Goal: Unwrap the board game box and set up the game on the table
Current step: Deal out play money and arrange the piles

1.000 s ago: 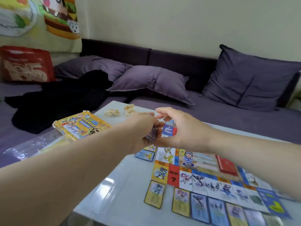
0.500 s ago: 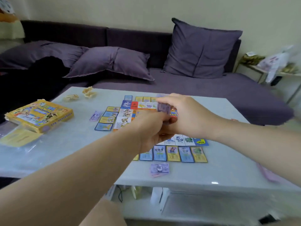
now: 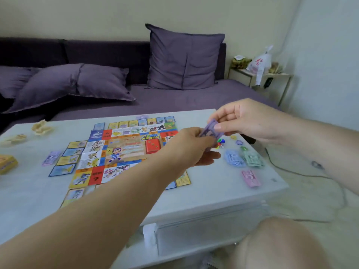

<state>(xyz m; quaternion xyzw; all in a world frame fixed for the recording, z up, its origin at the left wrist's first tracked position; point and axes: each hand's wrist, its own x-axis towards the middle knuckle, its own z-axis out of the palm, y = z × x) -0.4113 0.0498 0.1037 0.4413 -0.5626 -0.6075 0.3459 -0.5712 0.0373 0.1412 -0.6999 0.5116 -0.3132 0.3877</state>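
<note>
As left hand grips notes, right hand pinches

Lighting: soft, even and moderately bright; the source is out of view. Shadows are weak, with one faint patch under the left hand on the table, whose top reads washed pale.

Sharpness: soft throughout. The notes in the grip and the right hand are smeared by motion. The piles right of the grip are blurred and their print is illegible. The board left of the grip shows colour, no readable text.

Distortion: wide-angle, with the forearms swelling toward the lower edge.
</note>
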